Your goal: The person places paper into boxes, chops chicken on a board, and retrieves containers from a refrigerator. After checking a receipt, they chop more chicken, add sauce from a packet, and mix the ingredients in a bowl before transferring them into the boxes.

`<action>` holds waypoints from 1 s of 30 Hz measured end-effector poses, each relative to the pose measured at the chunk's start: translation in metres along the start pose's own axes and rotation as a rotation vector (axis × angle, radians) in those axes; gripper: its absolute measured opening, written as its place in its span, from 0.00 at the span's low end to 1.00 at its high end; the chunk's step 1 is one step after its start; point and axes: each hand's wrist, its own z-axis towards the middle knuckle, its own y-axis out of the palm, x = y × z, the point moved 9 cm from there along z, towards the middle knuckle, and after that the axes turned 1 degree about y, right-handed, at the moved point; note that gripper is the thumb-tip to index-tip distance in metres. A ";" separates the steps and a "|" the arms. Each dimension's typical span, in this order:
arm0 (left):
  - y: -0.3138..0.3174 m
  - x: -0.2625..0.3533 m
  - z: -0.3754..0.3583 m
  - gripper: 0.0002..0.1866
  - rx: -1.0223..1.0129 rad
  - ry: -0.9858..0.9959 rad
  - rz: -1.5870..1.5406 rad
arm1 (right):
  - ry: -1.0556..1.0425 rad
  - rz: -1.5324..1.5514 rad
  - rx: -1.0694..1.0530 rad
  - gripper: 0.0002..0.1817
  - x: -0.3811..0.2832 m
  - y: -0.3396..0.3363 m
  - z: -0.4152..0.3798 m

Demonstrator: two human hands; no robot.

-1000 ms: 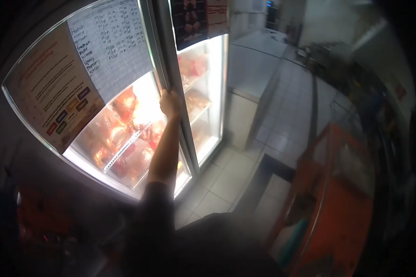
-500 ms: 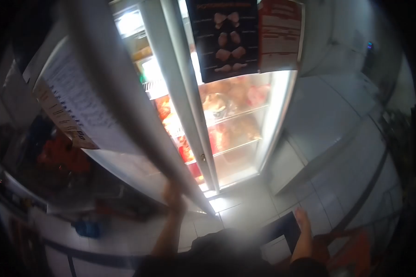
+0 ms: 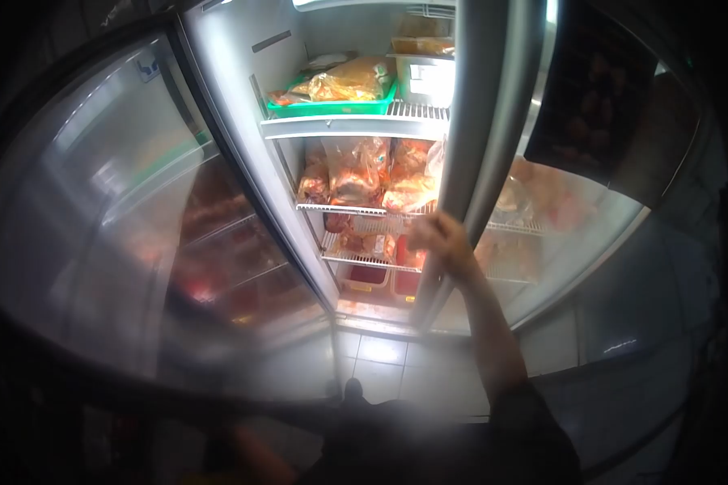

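Note:
My right hand (image 3: 443, 241) reaches forward beside the middle post (image 3: 487, 105) of a lit upright fridge, in front of its lower shelves. Its fingers are loosely bent and a little blurred, with nothing seen in them. Behind it, bagged raw meat (image 3: 357, 174) sits on a wire shelf (image 3: 364, 209). Lower down are more meat packs (image 3: 366, 244) and containers with red contents (image 3: 368, 276). The left glass door (image 3: 129, 242) stands swung out. My left forearm (image 3: 263, 457) shows dimly below that door; the left hand's fingers cannot be made out.
On the upper shelf, a green tray (image 3: 340, 107) holds bagged food next to a white container (image 3: 429, 79). The right door (image 3: 574, 242) is closed, with a dark poster (image 3: 598, 105) on it. White floor tiles (image 3: 380, 364) lie below.
The left door has swung wide, and more of the fridge's inside shows. My right hand has come up from low right to the opening. My left hand has left the door's edge and dropped low.

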 end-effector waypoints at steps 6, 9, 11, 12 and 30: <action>0.031 -0.047 0.108 0.15 0.111 -0.039 0.034 | -0.153 0.423 0.346 0.25 -0.082 -0.017 0.219; 0.049 -0.066 0.147 0.16 0.140 -0.064 0.032 | -0.183 0.397 0.543 0.29 -0.092 -0.055 0.284; 0.052 -0.076 0.163 0.17 0.166 -0.092 0.031 | -0.122 0.306 0.679 0.27 -0.106 -0.061 0.290; 0.051 -0.081 0.169 0.17 0.181 -0.099 0.035 | -0.179 0.265 0.624 0.26 -0.107 -0.069 0.299; 0.112 0.159 -0.051 0.19 -0.200 0.481 -0.053 | -0.467 0.138 0.431 0.12 -0.152 0.006 0.189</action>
